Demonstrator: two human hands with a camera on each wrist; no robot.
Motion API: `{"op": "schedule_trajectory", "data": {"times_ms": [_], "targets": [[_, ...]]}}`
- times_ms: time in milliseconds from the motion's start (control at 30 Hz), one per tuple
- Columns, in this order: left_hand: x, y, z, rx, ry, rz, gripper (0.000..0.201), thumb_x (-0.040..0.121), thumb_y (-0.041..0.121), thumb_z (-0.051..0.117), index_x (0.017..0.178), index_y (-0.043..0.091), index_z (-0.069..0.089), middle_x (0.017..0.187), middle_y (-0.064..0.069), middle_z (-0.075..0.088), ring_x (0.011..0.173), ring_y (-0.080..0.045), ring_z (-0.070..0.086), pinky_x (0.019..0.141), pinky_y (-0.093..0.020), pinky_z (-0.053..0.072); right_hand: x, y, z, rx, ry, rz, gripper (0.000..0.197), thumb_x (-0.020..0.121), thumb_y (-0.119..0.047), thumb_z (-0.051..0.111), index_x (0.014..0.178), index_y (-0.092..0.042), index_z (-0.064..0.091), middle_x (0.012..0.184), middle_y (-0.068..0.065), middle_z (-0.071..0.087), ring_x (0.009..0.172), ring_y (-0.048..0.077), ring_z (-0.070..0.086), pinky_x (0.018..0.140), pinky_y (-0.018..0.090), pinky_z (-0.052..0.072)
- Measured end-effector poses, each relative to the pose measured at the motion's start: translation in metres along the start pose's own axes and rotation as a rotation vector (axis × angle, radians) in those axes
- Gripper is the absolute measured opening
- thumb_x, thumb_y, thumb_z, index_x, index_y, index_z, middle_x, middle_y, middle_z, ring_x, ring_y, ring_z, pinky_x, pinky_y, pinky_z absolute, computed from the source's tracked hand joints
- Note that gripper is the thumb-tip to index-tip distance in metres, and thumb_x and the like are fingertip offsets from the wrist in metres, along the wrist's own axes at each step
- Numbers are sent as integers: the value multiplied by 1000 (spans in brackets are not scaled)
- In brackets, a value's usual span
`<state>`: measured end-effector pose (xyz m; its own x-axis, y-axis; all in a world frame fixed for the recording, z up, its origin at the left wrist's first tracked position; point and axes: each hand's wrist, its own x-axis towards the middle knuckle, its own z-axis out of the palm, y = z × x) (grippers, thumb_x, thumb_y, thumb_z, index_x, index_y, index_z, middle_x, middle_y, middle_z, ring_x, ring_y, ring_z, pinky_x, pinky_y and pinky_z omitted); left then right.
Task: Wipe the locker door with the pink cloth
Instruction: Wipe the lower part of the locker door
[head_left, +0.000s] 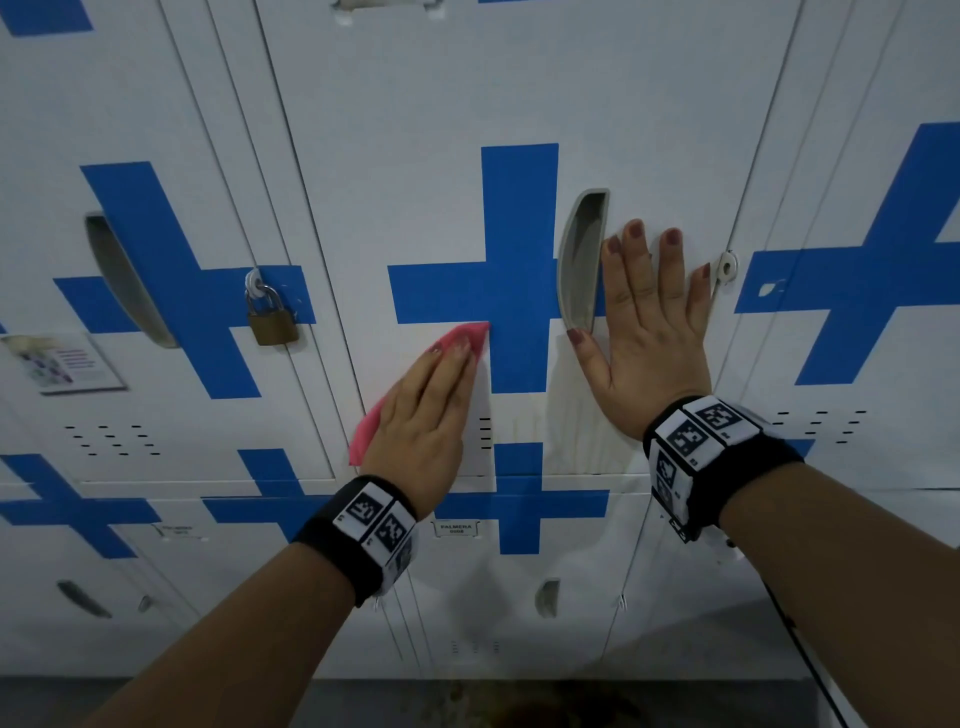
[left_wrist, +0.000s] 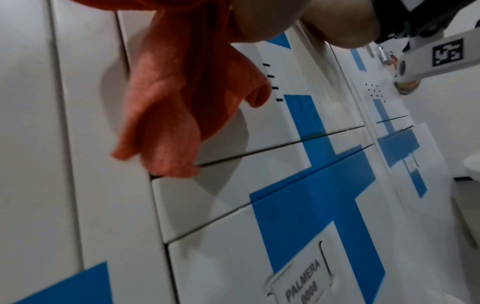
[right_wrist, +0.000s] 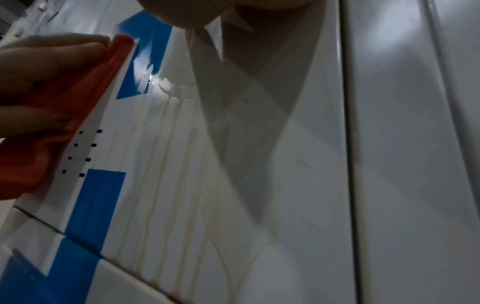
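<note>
The white locker door (head_left: 426, 208) with a blue cross fills the middle of the head view. My left hand (head_left: 441, 374) presses the pink cloth (head_left: 470, 333) flat against the door with straight fingers, just below the cross's left arm. A loose end of the cloth (left_wrist: 166, 102) hangs down under the palm. My right hand (head_left: 654, 317) lies flat on the same door, fingers spread, beside the grey recessed handle (head_left: 582, 265). Pale drip streaks (right_wrist: 182, 185) run down the door (right_wrist: 298, 185) between the hands. In the right wrist view the cloth (right_wrist: 64, 123) sits under the left fingers (right_wrist: 39, 67).
A brass padlock (head_left: 271, 317) hangs on the locker to the left, which also has a paper notice (head_left: 67, 361). A bare hasp (head_left: 725, 267) sits by my right fingertips. Vent slots (head_left: 484, 433) lie beside my left hand. A name tag (head_left: 456, 529) marks the lower locker.
</note>
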<state>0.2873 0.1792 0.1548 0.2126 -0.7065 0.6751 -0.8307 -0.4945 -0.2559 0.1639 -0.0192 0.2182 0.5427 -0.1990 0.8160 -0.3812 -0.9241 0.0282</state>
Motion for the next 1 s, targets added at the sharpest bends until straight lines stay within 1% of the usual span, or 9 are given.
{"op": "schedule_trajectory", "data": {"times_ms": [167,300,367,500,567,667,767,867,1000], "targets": [[1,6,14,-2,-45,164,100,75,3,56,149,12,-11,154,-5,-1,142,-30,11,111,-47,24,1,0,0,-7,1,1,72,95,-47,31,150,-15,-4,157,5,-3,140,19,-22,113,45,-12],[-4,7,17,70,-93,293,98,74,4,54,149,10,-8,156,-4,8,142,-26,2,114,-41,5,0,0,0,3,8,-2,71,95,-46,31,150,-15,-2,157,6,-1,140,18,-21,113,45,-12],[-8,7,17,120,-150,389,103,71,6,59,149,9,-9,156,-2,3,143,-27,2,116,-43,0,0,0,0,0,11,-6,71,95,-46,30,150,-14,-1,157,6,0,140,18,-22,113,45,-13],[-15,4,18,156,-225,497,106,59,9,77,146,12,16,153,-4,12,141,-21,10,108,-46,14,0,0,-1,3,1,-2,70,95,-47,28,150,-14,-1,157,6,0,140,17,-23,113,44,-14],[-17,-3,20,150,-237,555,102,60,9,77,144,12,19,153,-4,15,141,-20,11,109,-45,16,1,0,-1,0,0,-1,70,95,-46,27,150,-14,-1,157,6,0,140,17,-23,113,44,-14],[-19,-14,20,155,-270,610,99,64,8,72,144,10,14,152,-3,18,139,-22,26,110,-42,20,1,0,-1,-6,-5,0,70,95,-46,29,150,-14,-1,157,5,-1,140,18,-23,113,44,-14],[-22,-16,18,171,-280,527,105,61,7,74,145,11,12,154,-5,9,141,-21,15,108,-44,21,1,0,-1,-11,-6,3,71,94,-46,28,150,-15,-3,157,5,-2,140,18,-23,113,43,-15],[-21,-14,13,144,-239,306,119,58,6,75,149,9,-1,158,-6,-6,143,-27,7,107,-49,21,1,0,-1,-17,-10,7,71,94,-47,28,149,-15,-3,157,5,-2,139,19,-24,113,43,-15],[-11,1,7,42,-126,-20,134,49,6,84,150,11,-3,154,-6,8,140,-24,6,106,-49,19,1,-1,-1,-9,-1,5,72,94,-47,30,150,-14,-2,157,6,-1,139,18,-24,113,43,-15]]}}
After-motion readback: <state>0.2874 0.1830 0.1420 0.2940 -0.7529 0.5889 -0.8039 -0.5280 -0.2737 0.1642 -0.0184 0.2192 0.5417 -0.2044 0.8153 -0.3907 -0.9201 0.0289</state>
